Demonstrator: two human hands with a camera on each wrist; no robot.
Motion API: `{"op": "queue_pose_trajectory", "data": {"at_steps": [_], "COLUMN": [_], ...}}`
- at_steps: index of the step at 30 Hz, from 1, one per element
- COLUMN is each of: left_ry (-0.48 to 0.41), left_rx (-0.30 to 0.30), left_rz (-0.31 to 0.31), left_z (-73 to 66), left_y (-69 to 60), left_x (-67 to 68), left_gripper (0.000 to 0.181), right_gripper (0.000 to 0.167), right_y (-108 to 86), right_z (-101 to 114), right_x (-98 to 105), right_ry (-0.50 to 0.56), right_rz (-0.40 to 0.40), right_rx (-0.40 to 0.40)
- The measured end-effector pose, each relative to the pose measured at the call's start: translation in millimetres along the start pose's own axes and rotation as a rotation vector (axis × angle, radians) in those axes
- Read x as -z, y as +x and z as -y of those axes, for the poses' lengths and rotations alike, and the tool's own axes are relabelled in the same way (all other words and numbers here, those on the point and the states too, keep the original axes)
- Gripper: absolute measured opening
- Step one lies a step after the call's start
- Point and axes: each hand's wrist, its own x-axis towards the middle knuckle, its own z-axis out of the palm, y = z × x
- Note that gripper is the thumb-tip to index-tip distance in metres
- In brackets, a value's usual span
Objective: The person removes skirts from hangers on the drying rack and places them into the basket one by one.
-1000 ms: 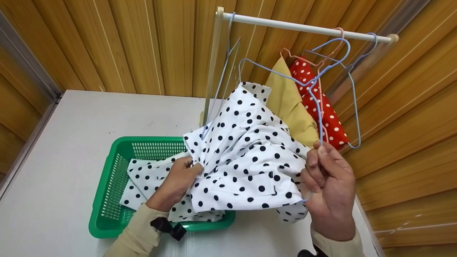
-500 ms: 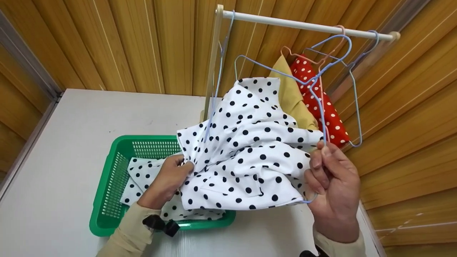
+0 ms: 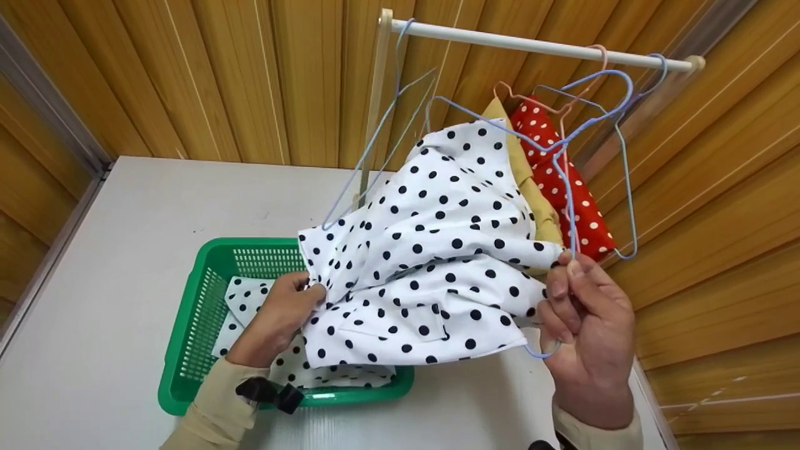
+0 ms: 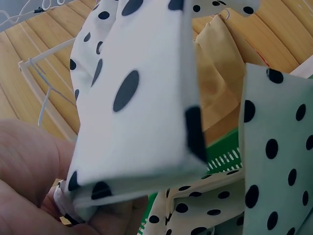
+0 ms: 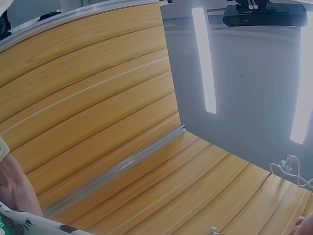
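A white garment with black polka dots (image 3: 431, 250) hangs spread between my hands, partly on a blue wire hanger (image 3: 525, 139). At its left side my left hand (image 3: 278, 319) pinches bunched cloth between thumb and fingers. In the left wrist view, the gripped cloth (image 4: 137, 122) fills the middle, with the left hand (image 4: 29, 181) at lower left. My right hand (image 3: 590, 331) pinches the hanger's right side, its fingers beside the garment's edge. The hanger's far left end shows above the cloth; its lower bar is mostly hidden.
A green basket (image 3: 181, 350) with more white polka-dot cloth (image 3: 247, 297) stands under the left arm. Behind, a white rail (image 3: 500, 41) carries an empty blue hanger (image 3: 400, 90), a pink hanger (image 3: 565, 112), yellow cloth (image 3: 525, 162) and red dotted cloth (image 3: 587, 212). Wood-look panels enclose the white table (image 3: 156, 200).
My left hand has moved left, drawing the garment's left side with it. The held hanger has shifted slightly right. The empty hanger at the rail's left end has swung.
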Motion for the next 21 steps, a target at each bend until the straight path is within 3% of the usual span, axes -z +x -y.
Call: {"op": "queue_pose_trajectory", "data": {"at_steps": [5,10,15,21], "left_ry": [0.006,0.042,0.132,0.243], "left_rx": [-0.016,-0.05,-0.017,-0.01], "left_rz": [0.004,0.004,0.004,0.04], "left_z": [2.4,8.2,18.3,28.8], "left_y": [-0.3,-2.6,-11.4,-19.8], "left_x": [7.6,22.6,48.1,88.5], "left_gripper": [0.011,0.016,0.024,0.039], "right_gripper": [0.041,0.037,0.031,0.028], "right_y": [3.1,2.1,-4.5,-13.2], "right_z": [2,-2,-11,-10], "right_x": [5,4,5,5], "right_ry": [0.014,-0.123,-0.26,-0.228], "right_rz": [0.029,-0.022,-0.086,-0.101], "right_rx": [0.024,0.055,-0.016,0.079]}}
